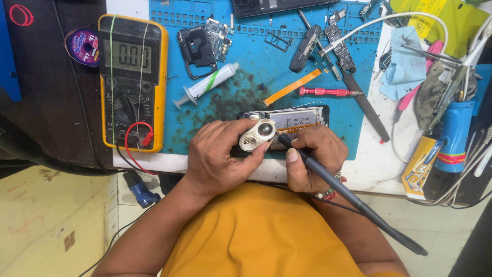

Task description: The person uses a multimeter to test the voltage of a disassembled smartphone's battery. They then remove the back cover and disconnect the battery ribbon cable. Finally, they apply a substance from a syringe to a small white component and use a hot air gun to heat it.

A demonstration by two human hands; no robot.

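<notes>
- The left hand [218, 154] is bare: no glove, no ring and no watch shows on it.
- The right hand [312, 156] is bare too, with short, pale, trimmed nails on the thumb and fingers.
- A beaded bracelet of red, white and silvery beads [333, 192] circles the right wrist.
- Both forearms are uncovered, with no sleeve reaching down to the wrists.
- A plain mustard-orange cloth garment [256, 236], smooth and without print, covers the body below the hands.
</notes>
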